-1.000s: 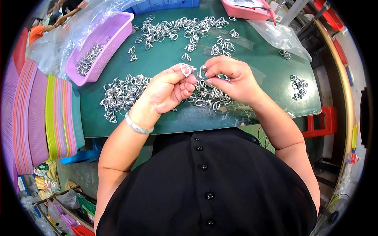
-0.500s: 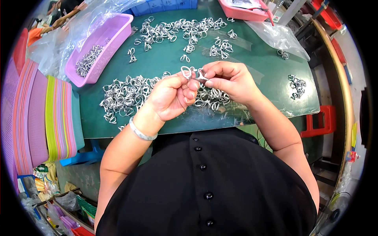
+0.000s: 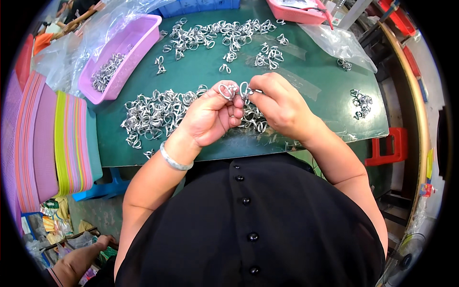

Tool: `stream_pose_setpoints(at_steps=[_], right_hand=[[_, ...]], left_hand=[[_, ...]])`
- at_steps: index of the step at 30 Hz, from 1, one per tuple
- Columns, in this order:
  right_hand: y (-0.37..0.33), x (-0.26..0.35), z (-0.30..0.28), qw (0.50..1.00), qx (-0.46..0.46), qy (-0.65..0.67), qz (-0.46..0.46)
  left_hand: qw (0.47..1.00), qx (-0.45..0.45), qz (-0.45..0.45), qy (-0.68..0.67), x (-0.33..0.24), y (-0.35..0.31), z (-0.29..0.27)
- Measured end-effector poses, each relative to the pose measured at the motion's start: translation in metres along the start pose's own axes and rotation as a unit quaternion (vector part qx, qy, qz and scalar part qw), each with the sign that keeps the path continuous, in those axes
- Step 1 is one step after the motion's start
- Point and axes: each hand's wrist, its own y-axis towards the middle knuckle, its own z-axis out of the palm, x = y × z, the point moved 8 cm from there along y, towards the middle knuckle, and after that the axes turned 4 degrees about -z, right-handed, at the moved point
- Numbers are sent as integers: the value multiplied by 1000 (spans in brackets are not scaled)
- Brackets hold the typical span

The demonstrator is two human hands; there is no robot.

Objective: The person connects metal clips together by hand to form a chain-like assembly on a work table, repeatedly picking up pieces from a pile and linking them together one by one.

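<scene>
Both my hands meet above the near edge of the green table. Between thumb and finger, my left hand (image 3: 210,115) pinches a small silver metal loop (image 3: 224,92). Right beside it, my right hand (image 3: 284,105) grips another silver loop (image 3: 245,90) with its fingertips. The two loops are very close; I cannot tell whether they touch or are linked. A dense heap of similar loops (image 3: 155,115) lies under and left of my left hand, and part of it (image 3: 255,119) shows below my right hand. My fingers hide some of the held pieces.
More loops (image 3: 210,36) spread over the far side of the table (image 3: 306,117), with a small cluster (image 3: 362,104) at right. A purple basket (image 3: 129,69) holds loops at far left. Stacked colourful baskets (image 3: 71,143) stand left; a red stool (image 3: 394,146) is at right. Another person's arm (image 3: 79,260) shows lower left.
My right hand has turned over, its back now more toward me, and its loop stands more upright beside the left one. Another person's arm has come into view at lower left.
</scene>
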Motion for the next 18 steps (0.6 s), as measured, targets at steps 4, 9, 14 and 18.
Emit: stream_pose_setpoints(at_steps=[4, 9, 14, 18], right_hand=[[2, 12, -2, 1000, 1, -15, -10], [-1, 9, -7, 989, -60, 132, 37], [-10, 6, -10, 978, -117, 162, 60], [-13, 4, -11, 975, -132, 163, 68]], left_hand=[[998, 56, 1, -25, 5, 1, 3], [997, 72, 33, -10, 6, 0, 8], [994, 87, 62, 5, 3, -2, 13], [995, 85, 59, 4, 4, -2, 15]])
